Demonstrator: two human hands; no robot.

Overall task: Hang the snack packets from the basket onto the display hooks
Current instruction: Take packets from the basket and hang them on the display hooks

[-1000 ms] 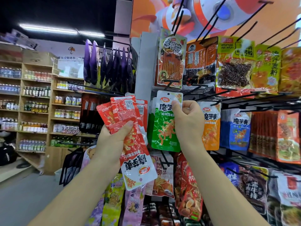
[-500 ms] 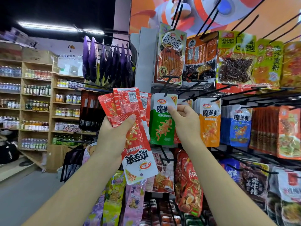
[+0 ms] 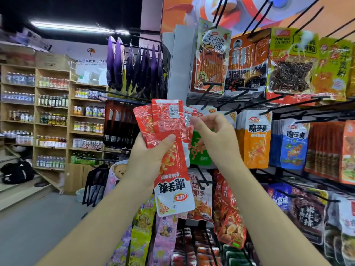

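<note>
My left hand point(image 3: 148, 158) grips a fanned bundle of red snack packets point(image 3: 167, 120), thumb pressed across the front. One packet of the bundle hangs upside down, its white end point(image 3: 173, 198) lowest. My right hand point(image 3: 217, 141) is beside the bundle, and its thumb and fingertips pinch the upper right edge of a red packet. Behind my right hand a green packet point(image 3: 199, 152) hangs on a black display hook point(image 3: 204, 108). The basket is out of sight.
The rack holds orange packets point(image 3: 255, 143), blue packets point(image 3: 294, 144) and larger bags point(image 3: 211, 60) above on long black hooks. Purple bags point(image 3: 134, 68) hang to the left. Wooden shelves of bottles point(image 3: 51, 116) line the far wall, with a black bag point(image 3: 17, 171) on the steps.
My right hand has let go of the green packet, which now hangs on its hook, and moved left to the red bundle. My left hand has held the bundle in place.
</note>
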